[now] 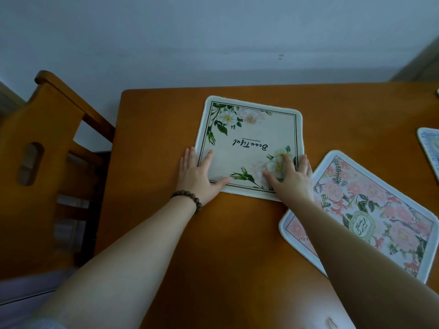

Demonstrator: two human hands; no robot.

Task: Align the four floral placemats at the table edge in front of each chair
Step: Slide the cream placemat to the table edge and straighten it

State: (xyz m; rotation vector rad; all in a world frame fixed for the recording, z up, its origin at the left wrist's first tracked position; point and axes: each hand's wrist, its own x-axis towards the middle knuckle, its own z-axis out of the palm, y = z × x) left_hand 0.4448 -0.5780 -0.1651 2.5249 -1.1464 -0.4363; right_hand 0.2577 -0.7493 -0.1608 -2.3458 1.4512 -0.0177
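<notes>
Placemat, cream floral (249, 143), lies flat mid-surface (166, 233), looks thin, light, limp, likely to slide; left hand (198, 173) and right hand (291, 176) press its near corners, grip flat-fingered, holding nothing; best moved by sliding from the corners.

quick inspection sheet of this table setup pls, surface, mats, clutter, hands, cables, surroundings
surface: wooden table, glossy, far edge near the wall.
job's things: cream placemat lies skewed, print upside down to the camera; pink placemat angled at right, apart from it; blue-edged placemat mostly out of frame; fourth not seen.
clutter: small object at the far right edge, too cropped to tell.
grips: left hand and right hand flat on the cream placemat's near corners.
cables: nothing seen.
surroundings: wooden chair at left, pale wall behind.
</notes>
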